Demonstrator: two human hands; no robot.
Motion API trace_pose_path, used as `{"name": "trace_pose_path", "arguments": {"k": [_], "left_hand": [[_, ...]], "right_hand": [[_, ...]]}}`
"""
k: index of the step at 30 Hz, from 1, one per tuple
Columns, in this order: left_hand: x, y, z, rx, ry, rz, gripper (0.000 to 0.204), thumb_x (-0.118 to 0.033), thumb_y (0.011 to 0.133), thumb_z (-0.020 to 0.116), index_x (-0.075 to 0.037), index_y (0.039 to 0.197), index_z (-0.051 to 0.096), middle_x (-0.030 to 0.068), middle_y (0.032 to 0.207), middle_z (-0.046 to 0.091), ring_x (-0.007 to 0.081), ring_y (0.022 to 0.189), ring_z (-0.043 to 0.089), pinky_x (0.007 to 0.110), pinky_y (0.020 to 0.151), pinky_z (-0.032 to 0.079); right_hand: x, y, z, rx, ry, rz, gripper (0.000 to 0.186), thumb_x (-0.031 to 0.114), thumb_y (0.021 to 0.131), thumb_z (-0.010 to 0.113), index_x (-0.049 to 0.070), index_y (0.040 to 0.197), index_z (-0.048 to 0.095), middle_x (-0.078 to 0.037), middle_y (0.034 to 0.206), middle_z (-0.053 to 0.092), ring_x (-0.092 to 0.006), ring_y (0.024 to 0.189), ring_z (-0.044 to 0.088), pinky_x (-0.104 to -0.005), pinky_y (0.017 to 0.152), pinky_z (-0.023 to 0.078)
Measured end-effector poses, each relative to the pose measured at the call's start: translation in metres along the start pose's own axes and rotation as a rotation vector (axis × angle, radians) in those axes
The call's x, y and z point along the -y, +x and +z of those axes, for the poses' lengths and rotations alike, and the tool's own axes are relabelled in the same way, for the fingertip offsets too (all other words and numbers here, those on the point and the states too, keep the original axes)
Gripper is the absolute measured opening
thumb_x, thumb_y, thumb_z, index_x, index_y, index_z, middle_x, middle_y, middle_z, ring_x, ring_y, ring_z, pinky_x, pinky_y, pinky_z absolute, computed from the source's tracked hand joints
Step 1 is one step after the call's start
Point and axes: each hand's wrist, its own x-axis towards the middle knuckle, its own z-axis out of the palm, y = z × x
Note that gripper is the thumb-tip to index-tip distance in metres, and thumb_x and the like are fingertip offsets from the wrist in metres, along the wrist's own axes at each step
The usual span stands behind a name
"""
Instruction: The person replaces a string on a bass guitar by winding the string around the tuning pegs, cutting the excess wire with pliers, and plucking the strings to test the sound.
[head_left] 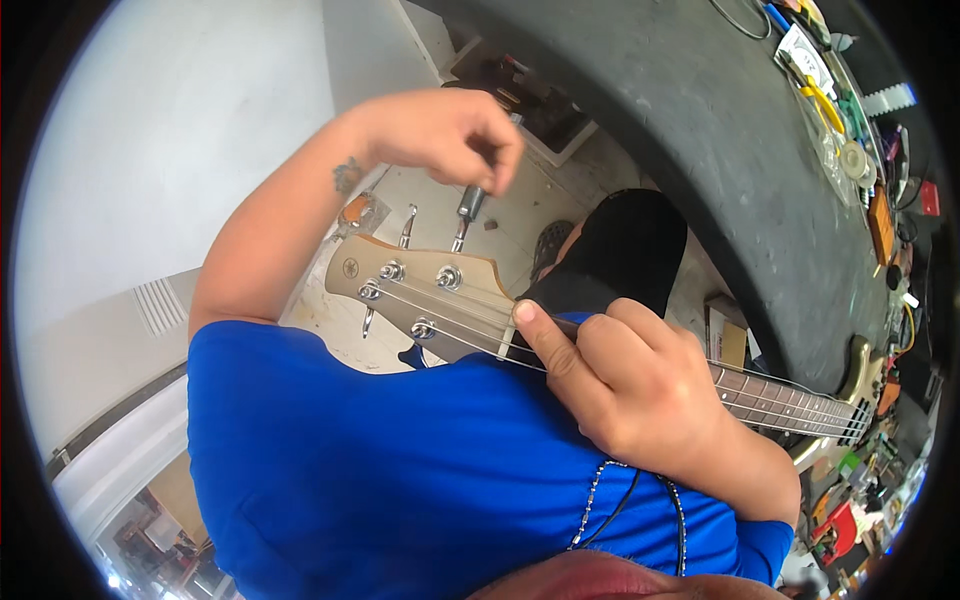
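A bass guitar lies across the person's body, its beige headstock (455,295) with metal tuners at left and its fretted neck (760,395) running right. My left hand (465,145) is raised above the headstock, closed at a grey cylindrical tool (470,208) that sits on an upper tuner's shaft; part of the tool is hidden behind the fingers. My right hand (640,380) is closed round the neck at the nut, its foremost fingertip resting at the strings.
A black curved table (680,120) arches along the right, with tools, yellow pliers (818,97), tape and small parts at its far edge. A pale wall (180,130) stands left. The person's dark-clad leg (630,250) and sandal are below, on a tiled floor with a small plastic bag.
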Motion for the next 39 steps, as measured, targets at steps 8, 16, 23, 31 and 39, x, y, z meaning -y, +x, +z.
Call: {"name": "trace_pose_path", "arguments": {"k": [8,16,23,31,39], "left_hand": [[-0.013,0.012,0.014,0.002,-0.359,0.301,0.016,-0.015,0.087,0.084,-0.001,0.093,0.079,0.0075,0.089,0.070,0.0108,0.077,0.061,0.028,0.061,0.046],[0.008,-0.013,-0.018,0.179,-0.340,0.441,0.013,-0.015,0.088,0.083,-0.004,0.089,0.077,0.0064,0.090,0.072,0.0167,0.078,0.064,0.029,0.067,0.049],[-0.013,0.005,0.010,-0.045,0.069,0.038,0.009,-0.004,0.073,0.068,-0.003,0.081,0.073,0.0052,0.075,0.064,0.0162,0.072,0.060,0.030,0.063,0.046],[-0.004,-0.011,-0.017,0.012,-0.188,0.300,0.011,-0.013,0.070,0.078,-0.006,0.073,0.070,0.0063,0.070,0.062,0.0141,0.065,0.056,0.029,0.056,0.039],[-0.011,0.014,0.020,-0.054,-0.206,0.347,0.016,-0.017,0.087,0.084,-0.006,0.082,0.074,0.0083,0.083,0.067,0.0161,0.079,0.064,0.031,0.069,0.050]], "right_hand": [[0.002,0.000,0.002,0.007,-0.015,0.011,0.053,0.006,0.074,0.077,-0.002,0.127,0.080,0.000,0.075,0.039,-0.0133,0.066,0.047,-0.0263,0.045,0.042],[0.005,0.002,0.002,-0.030,-0.014,-0.008,0.051,0.006,0.076,0.077,-0.001,0.126,0.080,0.001,0.075,0.040,-0.0134,0.065,0.048,-0.0266,0.045,0.042],[0.000,0.001,0.004,-0.048,-0.002,0.012,0.045,0.006,0.079,0.078,-0.001,0.124,0.081,0.001,0.075,0.042,-0.0132,0.066,0.049,-0.0261,0.045,0.042],[0.003,0.002,0.003,-0.084,-0.038,0.012,0.042,0.003,0.076,0.081,-0.002,0.117,0.081,0.000,0.073,0.039,-0.0133,0.063,0.047,-0.0283,0.044,0.040],[0.003,0.000,0.004,-0.069,-0.070,0.024,0.033,0.005,0.080,0.082,-0.001,0.112,0.083,0.002,0.074,0.042,-0.0114,0.064,0.047,-0.0261,0.042,0.038]]}}
